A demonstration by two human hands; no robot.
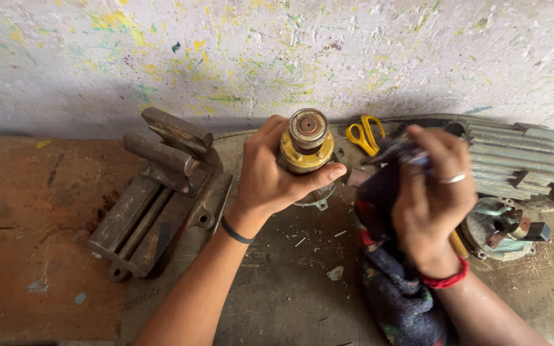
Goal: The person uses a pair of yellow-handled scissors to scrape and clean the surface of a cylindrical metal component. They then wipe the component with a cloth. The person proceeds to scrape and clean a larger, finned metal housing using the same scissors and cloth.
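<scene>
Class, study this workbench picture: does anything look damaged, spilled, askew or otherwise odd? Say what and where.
Small chips and debris lie scattered on the worn bench below the hands. The wall is flecked with yellow and green paint. The vise lies askew at left. The left hand grips a yellowed cylindrical part; nothing looks broken.

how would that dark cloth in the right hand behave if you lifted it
Probably floppy: the dark cloth drapes limply below the right hand. Likely light and grippy, as its weave looks coarse. It should not roll.

Rotor (305, 146) yellow-banded, grey steel top; scissors (365, 134) yellow-handled; cloth (392, 282) dark blue, red-flecked; vise (155, 192) rusty brown; wall (277, 57) paint-splattered white.
</scene>
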